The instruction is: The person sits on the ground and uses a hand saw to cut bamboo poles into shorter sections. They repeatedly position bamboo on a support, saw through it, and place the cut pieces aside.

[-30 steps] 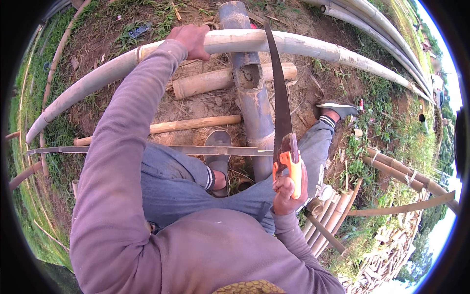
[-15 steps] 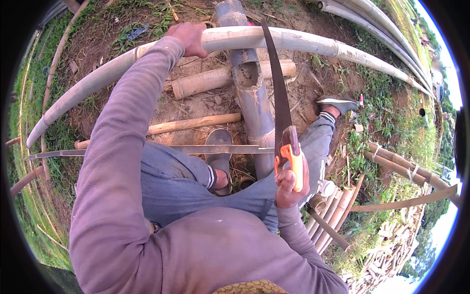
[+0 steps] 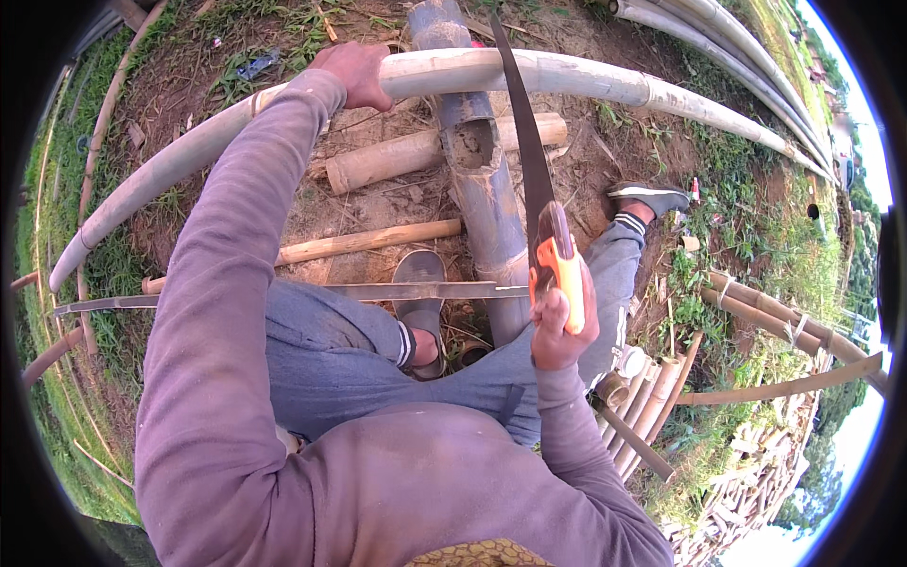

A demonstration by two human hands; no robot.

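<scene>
A long pale bamboo pole crosses the far part of the view from left to right, over a thick grey bamboo post with a notch in it. My left hand is closed round the pole, left of the post. In my right hand is the orange and dark handle of a hand saw. The saw's dark blade points away from me and lies against the pole just right of the post. Whether its teeth have entered the bamboo cannot be made out.
Beneath the pole a short bamboo piece lies across the post. A thin stick and a split bamboo strip lie nearer my legs. Cut bamboo lengths are stacked at the right; long poles lie at the far right.
My right hand and the saw have moved away from me, so the blade reaches farther past the pole. My left hand has shifted slightly left and keeps its hold.
</scene>
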